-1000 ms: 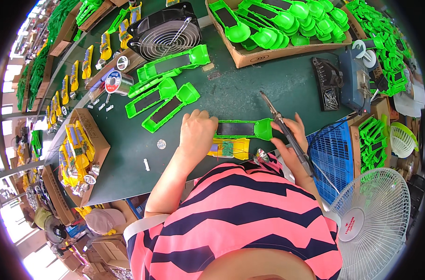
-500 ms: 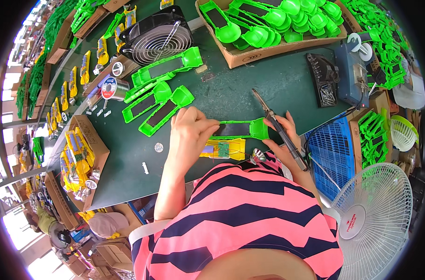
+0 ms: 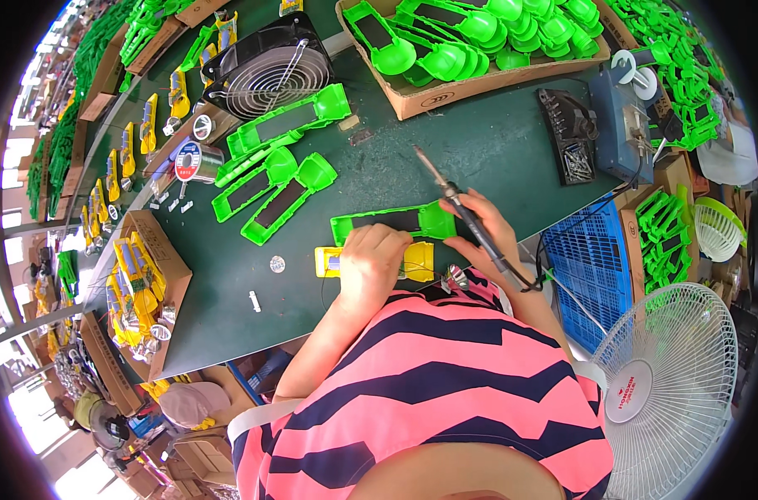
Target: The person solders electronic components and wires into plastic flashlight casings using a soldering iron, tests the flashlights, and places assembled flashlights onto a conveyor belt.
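Yellow casing (image 3: 416,260): pinned flat under closed left hand (image 3: 371,265); right hand (image 3: 479,233) grips soldering iron (image 3: 458,208), tip raised. Soldering step; next move needs tip lowered precisely.

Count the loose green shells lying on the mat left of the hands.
3: one by the black fan, two below it. A fourth is at the hands; boxed ones excluded.

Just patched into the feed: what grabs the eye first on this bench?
Bright green plastic parts everywhere, heaped in a cardboard box at the top. At the near edge the left hand rests on a yellow part beside a green shell, while the right hand holds a soldering iron.
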### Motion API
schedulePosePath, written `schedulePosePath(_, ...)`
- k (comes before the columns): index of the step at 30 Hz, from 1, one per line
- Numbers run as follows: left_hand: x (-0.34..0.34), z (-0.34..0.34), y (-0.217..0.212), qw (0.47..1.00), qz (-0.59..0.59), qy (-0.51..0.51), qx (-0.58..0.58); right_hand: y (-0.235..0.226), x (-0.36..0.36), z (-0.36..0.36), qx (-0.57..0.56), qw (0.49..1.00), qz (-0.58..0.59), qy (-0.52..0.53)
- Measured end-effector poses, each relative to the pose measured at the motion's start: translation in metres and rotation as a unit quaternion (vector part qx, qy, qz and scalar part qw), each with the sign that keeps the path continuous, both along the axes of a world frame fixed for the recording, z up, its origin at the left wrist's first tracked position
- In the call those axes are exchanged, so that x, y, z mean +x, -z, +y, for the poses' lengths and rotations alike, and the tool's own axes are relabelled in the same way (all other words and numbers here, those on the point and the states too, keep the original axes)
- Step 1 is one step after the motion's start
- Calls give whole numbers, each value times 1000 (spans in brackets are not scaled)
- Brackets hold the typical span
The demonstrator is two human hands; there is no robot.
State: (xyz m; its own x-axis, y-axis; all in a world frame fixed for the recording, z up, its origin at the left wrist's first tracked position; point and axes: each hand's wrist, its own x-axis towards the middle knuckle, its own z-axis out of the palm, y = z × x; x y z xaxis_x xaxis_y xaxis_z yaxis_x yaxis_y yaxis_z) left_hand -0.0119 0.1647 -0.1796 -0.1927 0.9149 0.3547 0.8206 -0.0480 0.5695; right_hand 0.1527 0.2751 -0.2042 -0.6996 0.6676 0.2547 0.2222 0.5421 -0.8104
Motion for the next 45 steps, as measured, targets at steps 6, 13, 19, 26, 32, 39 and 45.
schedulePosePath(6, -5, 9, 1, 993, 29, -53, -104, -7, -2, 8, 47, 994, 65, -70)
schedulePosePath(13, -12, 15, -4, 986, 51, -41, -156, -16, 19, 21, 19, 992, 118, -33)
schedulePosePath(19, -14, 17, -1, 985, 50, -39, -161, -5, 8, 17, -353, 923, 147, 49)
schedulePosePath(26, -13, 16, -4, 985, 40, -36, -163, 2, 3, 13, -329, 934, 130, 48)
schedulePosePath(32, -15, 19, -2, 986, 48, -30, -159, -8, 2, 11, -317, 940, 108, 61)
schedulePosePath(39, -17, 16, -5, 975, 114, -42, -186, -30, 4, -7, -243, 948, 203, 24)
schedulePosePath(45, -8, 24, 10, 968, 141, -10, -207, -20, -8, -41, -70, 997, 5, -13)
